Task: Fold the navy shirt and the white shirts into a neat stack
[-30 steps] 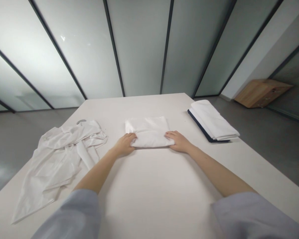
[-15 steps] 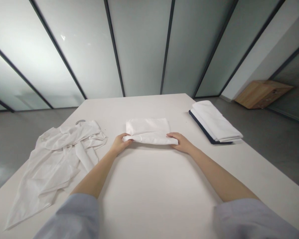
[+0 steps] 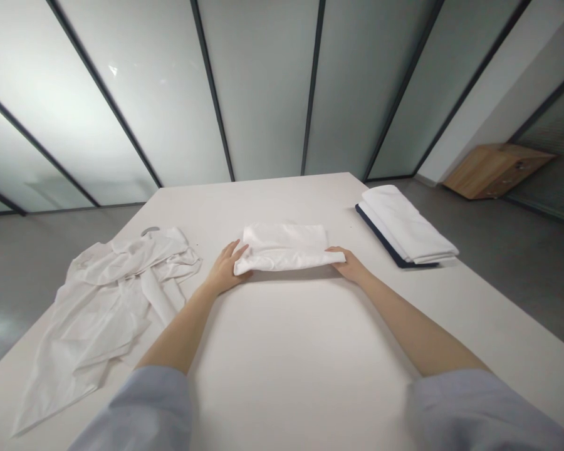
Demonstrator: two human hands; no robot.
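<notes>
A folded white cloth [image 3: 284,241] lies in the middle of the table, its near edge doubled over into a thick fold. At its left end is my left hand [image 3: 225,269], fingers spread beside the edge and thumb low against the near corner. My right hand [image 3: 350,264] pinches the right end of the near fold, which is slightly raised there. Whether the cloth is a garment or a plain piece of fabric cannot be made out.
Rumpled white fabric [image 3: 108,307] covers the left of the white table [image 3: 301,363], with a grey curved object [image 3: 150,230] behind it. Right of centre sits a stack of folded white cloth [image 3: 407,225] over dark blue cloth [image 3: 385,244]. A wooden cabinet [image 3: 493,170] stands beyond.
My left hand has loosened from the cloth's left end and its fingers have spread. The cloth has shifted slightly to the right, with my right hand still gripping its right end.
</notes>
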